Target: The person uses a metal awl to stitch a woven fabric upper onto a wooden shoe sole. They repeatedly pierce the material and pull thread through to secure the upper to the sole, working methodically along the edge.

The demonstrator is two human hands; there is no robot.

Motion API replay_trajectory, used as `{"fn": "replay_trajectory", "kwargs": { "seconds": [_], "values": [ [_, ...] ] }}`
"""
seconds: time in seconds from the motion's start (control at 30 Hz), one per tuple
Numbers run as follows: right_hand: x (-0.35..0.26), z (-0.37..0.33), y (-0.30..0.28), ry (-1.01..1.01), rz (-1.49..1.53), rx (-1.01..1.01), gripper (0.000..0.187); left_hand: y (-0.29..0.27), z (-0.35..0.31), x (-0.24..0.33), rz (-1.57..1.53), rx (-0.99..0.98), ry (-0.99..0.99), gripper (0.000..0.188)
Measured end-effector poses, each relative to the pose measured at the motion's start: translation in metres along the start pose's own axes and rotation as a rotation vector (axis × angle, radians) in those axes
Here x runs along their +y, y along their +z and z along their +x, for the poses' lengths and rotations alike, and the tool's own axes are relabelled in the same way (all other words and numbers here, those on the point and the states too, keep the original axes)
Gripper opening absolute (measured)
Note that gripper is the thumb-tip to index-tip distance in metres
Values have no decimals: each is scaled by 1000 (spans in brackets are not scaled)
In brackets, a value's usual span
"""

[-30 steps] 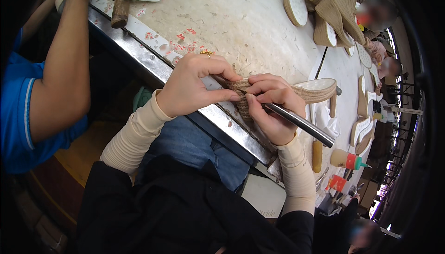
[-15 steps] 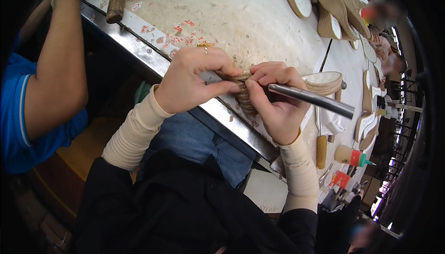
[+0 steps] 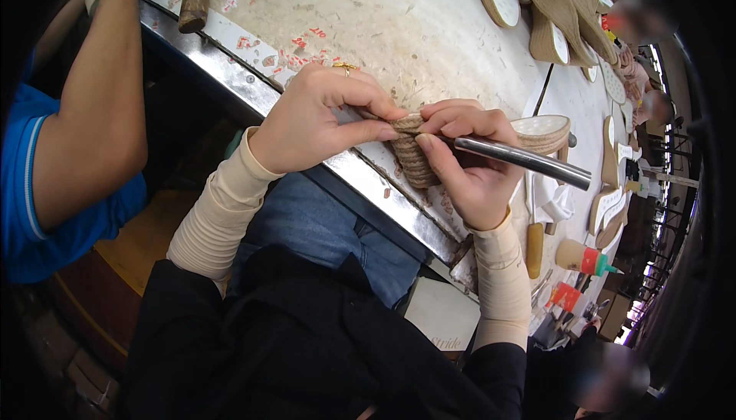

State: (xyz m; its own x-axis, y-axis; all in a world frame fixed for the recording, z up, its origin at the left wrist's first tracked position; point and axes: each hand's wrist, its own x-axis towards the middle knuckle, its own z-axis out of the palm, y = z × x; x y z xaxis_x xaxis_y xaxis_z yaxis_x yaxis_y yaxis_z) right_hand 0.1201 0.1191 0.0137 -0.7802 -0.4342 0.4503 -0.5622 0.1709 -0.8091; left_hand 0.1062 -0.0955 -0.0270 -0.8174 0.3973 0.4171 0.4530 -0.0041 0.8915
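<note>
At the edge of the desk, the left hand pinches a rope-covered sole between narrowed fingers, and the right hand grips it too, alongside a metal rod (covering apparently mostly done, pinched end seemingly unfinished).

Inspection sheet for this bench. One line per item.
Surface: white worktable, stained, with red marks and a shiny metal edge.
Work in hand: tan braided-rope wedge sole; silver cylindrical metal rod.
Clutter: heap of tan rope-wrapped soles, translucent bottle with green nozzle, yellow-handled tool.
Grips: left grip pinches the sole's end; right grip holds the rod beside it.
Cables: nothing seen.
Surroundings: co-worker's bright-blue sleeve at left; people at far right.
</note>
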Motion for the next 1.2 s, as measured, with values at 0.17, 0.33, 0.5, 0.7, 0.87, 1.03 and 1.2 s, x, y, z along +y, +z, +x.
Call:
{"fn": "replay_trajectory", "kwargs": {
  "seconds": [0.17, 0.33, 0.5, 0.7, 0.87, 1.03, 1.2],
  "values": [
    [2, 0, 2, -30, 35, 44, 22, 2, -1, -1, -40, 23, -30, 19],
    [2, 1, 0, -28, 46, 40, 19, 4, -1, -1, -18, 50, -17, 14],
    [2, 4, -4, -29, 42, 8, 20, 5, 0, -1, -23, 66, -12, 12],
    [2, 2, -2, -14, 37, 53, 20, 5, 0, -1, -13, 74, 7, 12],
    [1, 1, 3, 14, 39, 102, 19, 6, -1, -2, 10, 75, 30, 13],
    [-5, -1, 12, 63, 21, 178, 19, 5, -1, -2, 58, 79, 80, 15],
    [-6, -2, 18, 94, -41, 234, 19, 7, -2, -3, 53, 92, 82, 17]
  ]
}}
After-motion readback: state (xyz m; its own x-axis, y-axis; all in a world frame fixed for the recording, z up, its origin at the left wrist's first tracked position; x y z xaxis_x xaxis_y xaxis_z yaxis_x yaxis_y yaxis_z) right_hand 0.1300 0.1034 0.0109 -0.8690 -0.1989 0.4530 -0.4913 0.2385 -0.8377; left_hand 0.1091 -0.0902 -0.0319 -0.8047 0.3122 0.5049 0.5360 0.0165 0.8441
